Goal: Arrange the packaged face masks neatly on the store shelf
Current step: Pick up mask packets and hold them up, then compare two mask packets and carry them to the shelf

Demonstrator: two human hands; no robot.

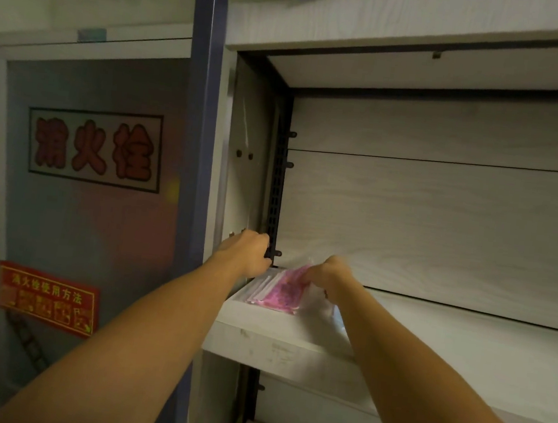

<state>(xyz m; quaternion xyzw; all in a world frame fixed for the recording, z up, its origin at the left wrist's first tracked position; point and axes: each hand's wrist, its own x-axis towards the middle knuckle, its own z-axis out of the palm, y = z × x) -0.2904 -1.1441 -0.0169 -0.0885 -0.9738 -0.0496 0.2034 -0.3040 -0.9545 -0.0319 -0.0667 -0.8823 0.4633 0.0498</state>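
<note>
Both bare arms reach forward and up into the back left corner of the shelf [430, 334]. The left hand [247, 251] sits at the corner by the black perforated upright [277, 183], fingers curled, though whether it holds anything cannot be told. The right hand [327, 275] pinches the top edge of the masks [283, 289], tilting the front pack. The shelf is pale wood-grain board with a matching back panel, another board above. To the left stands a grey cabinet door [90, 226] bearing red Chinese signs. The masks are pink-patterned in clear wrappers, stacked in the shelf's left corner.
</note>
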